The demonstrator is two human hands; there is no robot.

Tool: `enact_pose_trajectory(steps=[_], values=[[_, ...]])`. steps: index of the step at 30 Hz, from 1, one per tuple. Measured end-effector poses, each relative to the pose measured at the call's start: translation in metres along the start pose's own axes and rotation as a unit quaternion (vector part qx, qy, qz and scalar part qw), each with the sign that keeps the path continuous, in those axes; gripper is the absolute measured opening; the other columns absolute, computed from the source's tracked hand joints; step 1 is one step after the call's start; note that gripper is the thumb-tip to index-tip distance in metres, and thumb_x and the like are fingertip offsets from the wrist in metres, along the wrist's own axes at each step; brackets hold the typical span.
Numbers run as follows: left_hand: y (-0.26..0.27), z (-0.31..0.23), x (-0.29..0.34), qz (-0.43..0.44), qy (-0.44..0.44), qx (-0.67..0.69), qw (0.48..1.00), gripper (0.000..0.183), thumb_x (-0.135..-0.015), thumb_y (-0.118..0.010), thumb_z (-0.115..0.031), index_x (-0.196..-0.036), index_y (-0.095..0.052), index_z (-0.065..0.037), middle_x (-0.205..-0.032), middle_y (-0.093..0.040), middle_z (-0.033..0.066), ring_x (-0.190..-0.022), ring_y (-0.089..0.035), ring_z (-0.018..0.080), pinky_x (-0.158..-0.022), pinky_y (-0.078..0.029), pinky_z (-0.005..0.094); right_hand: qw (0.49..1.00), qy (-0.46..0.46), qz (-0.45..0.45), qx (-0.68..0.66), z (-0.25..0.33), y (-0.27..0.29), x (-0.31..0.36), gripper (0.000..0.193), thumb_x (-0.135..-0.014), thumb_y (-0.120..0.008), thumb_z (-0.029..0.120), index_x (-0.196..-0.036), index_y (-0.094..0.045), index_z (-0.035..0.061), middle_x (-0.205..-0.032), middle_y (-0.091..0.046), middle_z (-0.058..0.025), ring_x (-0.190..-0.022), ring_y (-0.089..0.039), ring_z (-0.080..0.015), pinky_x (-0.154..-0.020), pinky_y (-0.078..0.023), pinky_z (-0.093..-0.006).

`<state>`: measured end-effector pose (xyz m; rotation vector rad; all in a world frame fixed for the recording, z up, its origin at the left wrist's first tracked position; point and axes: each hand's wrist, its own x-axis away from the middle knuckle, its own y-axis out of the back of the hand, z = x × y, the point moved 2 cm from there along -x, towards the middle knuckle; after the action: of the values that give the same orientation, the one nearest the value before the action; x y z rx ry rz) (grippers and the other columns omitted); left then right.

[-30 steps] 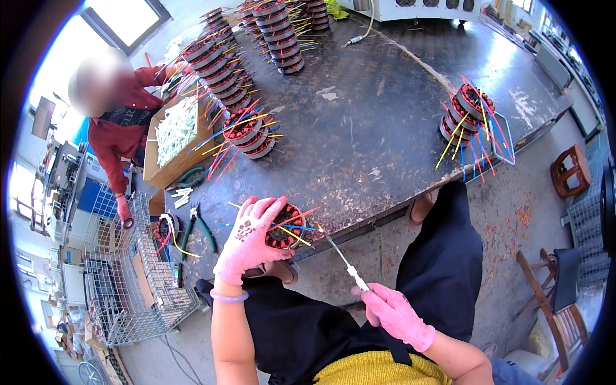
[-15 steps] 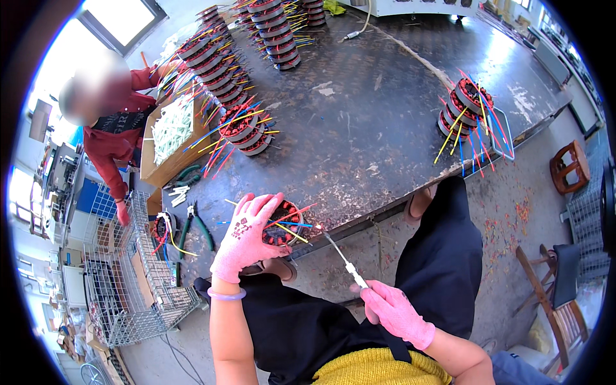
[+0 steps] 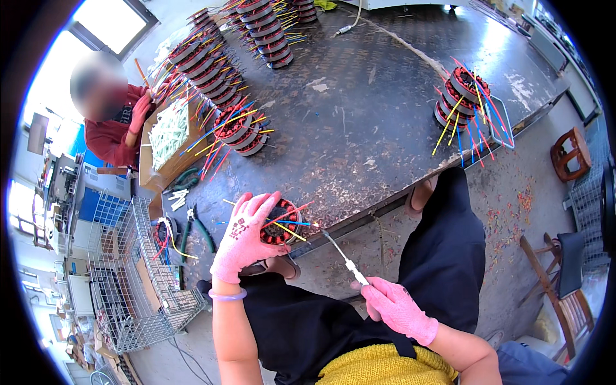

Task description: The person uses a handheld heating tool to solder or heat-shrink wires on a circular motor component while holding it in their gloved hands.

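My left hand, in a pink glove, is closed round the side of a motor stator with red windings. The stator lies at the table's near edge, and red, yellow and blue leads stick out of it to the right. My right hand, also gloved in pink, grips a white-handled tool with a thin metal shaft. A small orange glow shows at the end of the blue lead, just off the tool's tip. Whether tip and lead touch, I cannot tell.
Tall stacks of stators stand at the far left of the dark table, a shorter stack at the right. Green-handled pliers and another stator lie left of my hand. A co-worker sits behind a cardboard box.
The co-worker's gloved hand has risen from beside the wire basket to the box. My hands keep nearly the same pose, and the orange glow stays by the blue lead's end.
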<state>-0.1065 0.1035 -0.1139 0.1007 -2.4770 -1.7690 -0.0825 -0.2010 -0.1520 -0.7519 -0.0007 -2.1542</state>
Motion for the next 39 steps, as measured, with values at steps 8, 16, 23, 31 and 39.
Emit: enact_pose_trajectory(steps=[8, 16, 23, 31, 39], values=[[-0.002, 0.002, 0.000, -0.005, -0.007, -0.004, 1.000, 0.106, -0.052, -0.091, -0.027, -0.146, -0.046, -0.010, -0.142, -0.049, 0.0142, -0.139, -0.035, 0.0431, -0.119, -0.027, 0.0508, 1.000, 0.001, 0.002, 0.007, 0.002, 0.001, 0.000, 0.034, -0.105, -0.047, 0.024, -0.123, -0.061, -0.0009, -0.064, -0.050, 0.0007, -0.057, -0.042, -0.0063, -0.055, -0.035, -0.0235], [-0.001, -0.002, 0.000, -0.018, -0.015, -0.019, 1.000, 0.103, -0.053, -0.091, -0.028, -0.144, -0.047, -0.009, -0.138, -0.051, 0.0144, -0.134, -0.043, 0.0369, -0.120, -0.025, 0.0493, 0.999, 0.008, 0.001, 0.032, 0.005, 0.000, 0.001, 0.035, -0.105, -0.047, 0.025, -0.123, -0.061, -0.0008, -0.064, -0.049, 0.0009, -0.057, -0.042, -0.0062, -0.054, -0.035, -0.0233], [-0.001, -0.001, 0.001, -0.011, 0.000, -0.023, 1.000, 0.102, -0.054, -0.091, -0.028, -0.144, -0.047, -0.009, -0.138, -0.051, 0.0143, -0.134, -0.043, 0.0371, -0.120, -0.025, 0.0493, 1.000, 0.003, -0.002, 0.008, 0.004, 0.000, 0.001, 0.035, -0.104, -0.048, 0.026, -0.123, -0.061, -0.0012, -0.064, -0.049, 0.0013, -0.058, -0.042, -0.0062, -0.055, -0.035, -0.0231], [-0.001, -0.001, 0.000, -0.010, -0.003, -0.007, 1.000, 0.105, -0.052, -0.091, -0.027, -0.145, -0.047, -0.010, -0.140, -0.050, 0.0141, -0.137, -0.038, 0.0413, -0.119, -0.027, 0.0505, 1.000, -0.002, 0.006, 0.001, -0.008, 0.003, -0.002, 0.034, -0.105, -0.046, 0.025, -0.123, -0.061, -0.0012, -0.067, -0.050, 0.0001, -0.058, -0.047, -0.0070, -0.057, -0.040, -0.0257], [-0.004, 0.002, 0.000, 0.000, 0.007, -0.006, 1.000, 0.107, -0.051, -0.092, -0.028, -0.146, -0.046, -0.011, -0.142, -0.049, 0.0140, -0.140, -0.035, 0.0428, -0.119, -0.028, 0.0510, 1.000, -0.006, 0.000, -0.010, 0.002, -0.001, -0.001, 0.036, -0.105, -0.048, 0.024, -0.123, -0.062, -0.0030, -0.065, -0.050, 0.0008, -0.058, -0.043, -0.0064, -0.055, -0.036, -0.0234]])
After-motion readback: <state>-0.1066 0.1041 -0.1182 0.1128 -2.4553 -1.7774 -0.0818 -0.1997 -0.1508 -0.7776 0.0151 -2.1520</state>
